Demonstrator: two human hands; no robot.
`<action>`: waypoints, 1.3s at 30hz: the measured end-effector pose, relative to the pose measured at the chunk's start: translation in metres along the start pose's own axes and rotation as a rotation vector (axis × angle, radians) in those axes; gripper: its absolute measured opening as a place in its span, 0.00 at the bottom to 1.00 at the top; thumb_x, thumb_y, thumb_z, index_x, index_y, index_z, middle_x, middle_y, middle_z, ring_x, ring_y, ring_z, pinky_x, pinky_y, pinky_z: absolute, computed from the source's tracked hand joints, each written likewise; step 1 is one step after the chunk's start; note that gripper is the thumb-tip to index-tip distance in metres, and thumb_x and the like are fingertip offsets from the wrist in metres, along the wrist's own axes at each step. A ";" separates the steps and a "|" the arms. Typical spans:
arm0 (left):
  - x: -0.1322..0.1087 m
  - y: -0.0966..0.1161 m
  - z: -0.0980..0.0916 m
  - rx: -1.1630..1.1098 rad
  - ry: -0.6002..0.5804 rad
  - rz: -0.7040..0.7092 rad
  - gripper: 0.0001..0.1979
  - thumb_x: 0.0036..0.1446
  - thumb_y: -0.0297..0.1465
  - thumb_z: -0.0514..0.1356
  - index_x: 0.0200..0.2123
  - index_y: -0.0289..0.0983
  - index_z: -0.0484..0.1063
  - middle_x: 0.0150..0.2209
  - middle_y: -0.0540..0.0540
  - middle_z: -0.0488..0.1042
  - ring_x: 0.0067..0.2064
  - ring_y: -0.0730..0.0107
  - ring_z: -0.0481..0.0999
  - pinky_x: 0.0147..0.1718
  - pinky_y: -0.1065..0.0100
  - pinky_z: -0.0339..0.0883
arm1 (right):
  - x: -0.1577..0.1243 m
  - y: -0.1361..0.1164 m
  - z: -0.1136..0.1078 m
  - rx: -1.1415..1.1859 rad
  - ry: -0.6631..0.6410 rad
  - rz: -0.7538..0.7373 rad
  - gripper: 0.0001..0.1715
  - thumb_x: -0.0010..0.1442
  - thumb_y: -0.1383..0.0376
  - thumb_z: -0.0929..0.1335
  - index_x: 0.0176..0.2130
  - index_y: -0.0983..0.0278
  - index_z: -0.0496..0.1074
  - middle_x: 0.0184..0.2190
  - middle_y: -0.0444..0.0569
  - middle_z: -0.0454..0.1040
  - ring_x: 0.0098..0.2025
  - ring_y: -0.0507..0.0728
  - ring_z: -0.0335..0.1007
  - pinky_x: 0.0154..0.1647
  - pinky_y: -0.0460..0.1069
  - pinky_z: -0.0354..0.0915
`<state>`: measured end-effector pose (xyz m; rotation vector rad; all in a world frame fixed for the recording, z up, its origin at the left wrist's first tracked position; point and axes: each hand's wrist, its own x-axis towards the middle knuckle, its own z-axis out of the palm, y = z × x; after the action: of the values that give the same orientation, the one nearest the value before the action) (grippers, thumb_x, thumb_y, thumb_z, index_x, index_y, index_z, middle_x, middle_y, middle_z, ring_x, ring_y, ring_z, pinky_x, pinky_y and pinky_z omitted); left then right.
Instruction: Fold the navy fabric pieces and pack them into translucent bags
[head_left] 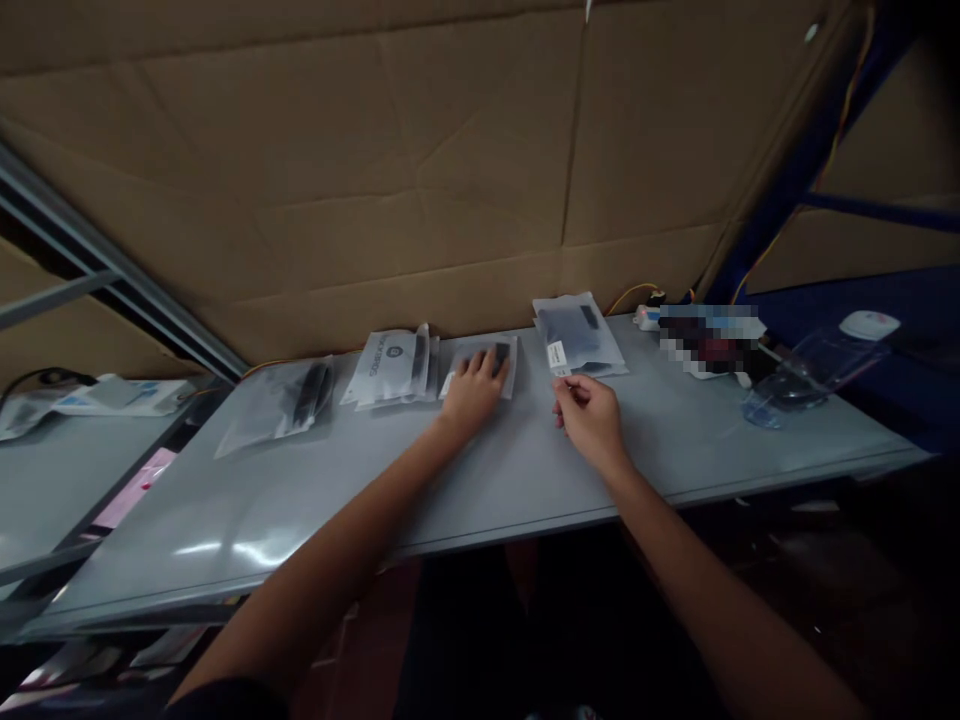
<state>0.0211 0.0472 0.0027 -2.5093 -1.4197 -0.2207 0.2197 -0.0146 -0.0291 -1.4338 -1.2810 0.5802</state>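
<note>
My left hand (472,390) lies palm down with its fingers spread on a translucent plastic bag (510,384). A dark item shows inside that bag, partly under my fingertips. My right hand (591,418) is closed in a pinch at the near corner of another frosted bag (574,335). This bag has dark contents and a white label (556,356) close to my fingertips. What the pinch holds, if anything, is too small to make out. Left of my left hand lie stacked frosted bags (390,365) with dark printing, and farther left a clear bag (289,400) with black contents.
The grey table (360,470) backs onto a cardboard wall (315,180). At the right are a clear plastic bottle (814,365), lying tilted, a white power strip (646,318) and a partly blurred pile (709,340). A metal frame (112,270) separates another table at the left.
</note>
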 end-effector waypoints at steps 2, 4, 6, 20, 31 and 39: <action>0.011 -0.010 0.007 0.001 0.013 -0.035 0.27 0.70 0.24 0.53 0.70 0.34 0.69 0.74 0.28 0.63 0.73 0.39 0.66 0.67 0.41 0.64 | 0.015 0.005 -0.011 -0.078 0.076 -0.025 0.22 0.68 0.47 0.66 0.39 0.61 0.77 0.34 0.54 0.81 0.34 0.61 0.79 0.37 0.55 0.74; 0.012 -0.016 0.012 -0.007 0.024 -0.056 0.28 0.71 0.32 0.57 0.71 0.33 0.68 0.74 0.26 0.62 0.73 0.35 0.64 0.68 0.39 0.62 | 0.043 0.009 -0.029 -0.179 0.157 -0.031 0.18 0.63 0.51 0.69 0.41 0.62 0.79 0.43 0.60 0.83 0.47 0.66 0.79 0.51 0.59 0.73; 0.008 -0.019 0.016 -0.021 0.036 -0.055 0.35 0.71 0.45 0.60 0.73 0.34 0.64 0.75 0.27 0.60 0.75 0.33 0.61 0.70 0.38 0.60 | 0.081 0.012 -0.049 -0.279 0.203 -0.004 0.18 0.60 0.53 0.71 0.42 0.64 0.80 0.49 0.64 0.82 0.56 0.71 0.75 0.60 0.63 0.68; 0.005 -0.023 0.007 -0.481 0.365 0.022 0.19 0.70 0.37 0.62 0.61 0.38 0.75 0.60 0.37 0.79 0.67 0.47 0.72 0.69 0.45 0.65 | 0.164 0.011 -0.038 -0.260 -0.111 -0.038 0.24 0.65 0.46 0.68 0.32 0.62 0.74 0.34 0.53 0.80 0.41 0.61 0.76 0.43 0.52 0.67; 0.003 -0.046 -0.018 -0.862 0.160 -0.113 0.26 0.75 0.47 0.52 0.36 0.36 0.79 0.33 0.47 0.80 0.34 0.65 0.77 0.33 0.67 0.69 | 0.082 -0.040 -0.005 0.097 -0.905 -0.151 0.15 0.66 0.56 0.67 0.28 0.59 0.67 0.24 0.41 0.65 0.29 0.54 0.63 0.30 0.48 0.58; 0.004 -0.032 -0.015 -0.959 -0.078 0.002 0.21 0.71 0.45 0.54 0.30 0.37 0.70 0.28 0.52 0.68 0.32 0.69 0.66 0.33 0.67 0.60 | 0.070 -0.023 0.018 0.123 -0.769 -0.066 0.25 0.68 0.44 0.67 0.30 0.58 0.68 0.21 0.40 0.69 0.19 0.54 0.68 0.14 0.47 0.57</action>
<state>-0.0042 0.0613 0.0227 -3.2545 -1.5826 -1.0246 0.2160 0.0530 0.0060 -1.0836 -1.8322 1.2135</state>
